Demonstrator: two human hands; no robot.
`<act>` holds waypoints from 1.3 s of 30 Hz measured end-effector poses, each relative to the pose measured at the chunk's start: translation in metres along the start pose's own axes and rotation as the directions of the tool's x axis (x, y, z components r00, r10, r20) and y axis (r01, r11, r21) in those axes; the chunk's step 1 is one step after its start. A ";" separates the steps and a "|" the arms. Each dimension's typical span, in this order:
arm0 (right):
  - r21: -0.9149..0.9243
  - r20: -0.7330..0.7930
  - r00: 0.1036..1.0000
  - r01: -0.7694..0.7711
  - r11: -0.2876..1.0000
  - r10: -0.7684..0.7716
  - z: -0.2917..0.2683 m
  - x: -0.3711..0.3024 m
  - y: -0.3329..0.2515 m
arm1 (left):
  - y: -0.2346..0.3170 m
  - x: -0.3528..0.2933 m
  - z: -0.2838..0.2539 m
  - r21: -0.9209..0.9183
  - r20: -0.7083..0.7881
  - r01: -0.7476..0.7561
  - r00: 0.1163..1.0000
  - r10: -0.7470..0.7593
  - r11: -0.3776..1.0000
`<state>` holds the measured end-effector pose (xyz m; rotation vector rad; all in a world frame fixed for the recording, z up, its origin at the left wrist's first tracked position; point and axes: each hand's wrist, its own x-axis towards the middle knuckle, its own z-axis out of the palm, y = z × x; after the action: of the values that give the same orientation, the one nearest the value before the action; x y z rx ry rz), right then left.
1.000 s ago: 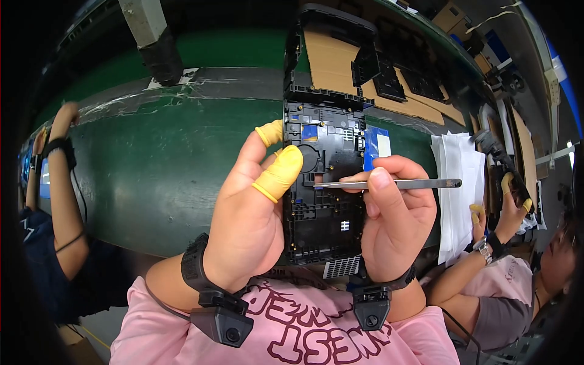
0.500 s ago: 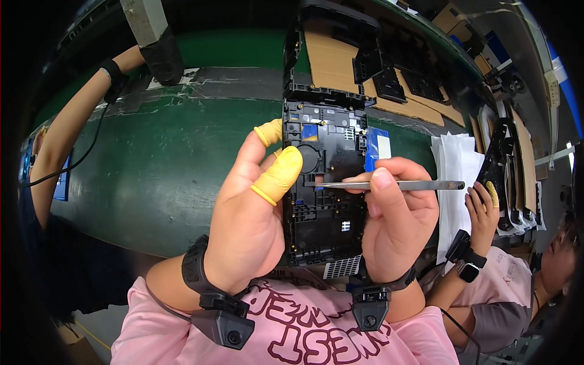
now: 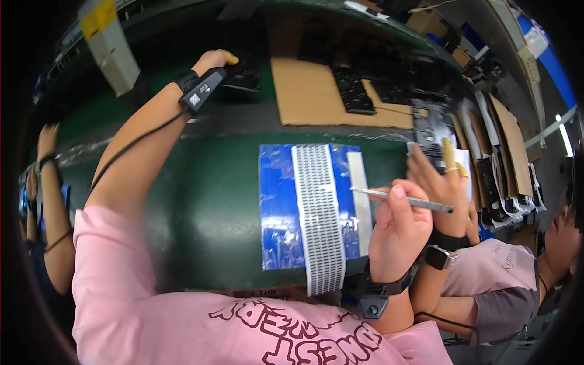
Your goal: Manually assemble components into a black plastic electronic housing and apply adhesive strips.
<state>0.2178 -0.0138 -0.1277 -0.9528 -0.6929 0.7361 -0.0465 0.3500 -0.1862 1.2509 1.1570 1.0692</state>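
Note:
My left arm stretches far forward, and my left hand, with a yellow finger cot showing, is at a dark plastic part beyond the grey strip. Blur and shadow hide whether its fingers grip that part. In my right hand is a pair of metal tweezers, tip pointing left. The tip is over a blue board lying on the green table. Across this board lies a white strip sheet covered in rows of small dark marks. A narrow pale strip runs along the board's right side.
Brown cardboard bears black plastic frames at the far side. To the right, a co-worker's hand is beside a black panel. Stacked cardboard sheets stand beyond. A grey post rises at far left.
My left hand has left the middle and reached forward; the black housing it held is gone from there, uncovering the blue board and strip sheet. My right hand still holds the tweezers.

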 end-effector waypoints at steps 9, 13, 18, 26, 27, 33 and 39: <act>0.007 0.007 0.999 -0.044 0.999 0.044 -0.027 0.004 0.002 | -0.007 0.004 0.221 0.982 -0.027 -0.016 0.975 0.221 0.190; -0.055 0.079 0.996 -0.038 0.998 0.042 -0.028 0.009 -0.008 | 0.010 -0.030 0.262 0.818 0.154 -0.234 0.969 0.191 0.526; -0.210 0.235 0.954 -0.139 0.968 0.188 -0.026 0.000 -0.009 | 0.010 -0.011 0.212 0.789 0.115 -0.294 0.933 0.340 0.540; -0.275 0.141 0.954 -0.221 0.936 0.266 -0.047 0.031 0.059 | 0.038 -0.134 0.091 -0.079 0.114 -0.063 0.991 0.072 0.995; -0.243 0.144 0.955 -0.220 0.945 0.259 -0.047 0.032 0.064 | 0.044 -0.153 0.077 -0.164 0.117 0.079 0.991 -0.060 0.983; -0.286 0.120 0.972 -0.162 0.945 0.203 -0.043 0.039 0.060 | 0.051 -0.273 0.055 -0.463 0.115 0.275 0.961 -0.251 0.843; -0.237 0.179 0.965 -0.144 0.961 0.189 -0.034 0.044 0.076 | 0.044 -0.332 0.052 -0.638 0.132 0.170 0.985 -0.111 0.751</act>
<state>0.2512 0.0355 -0.2006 -1.1627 -0.8927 0.9273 -0.0348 0.0167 -0.1275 0.6355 0.6937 1.1519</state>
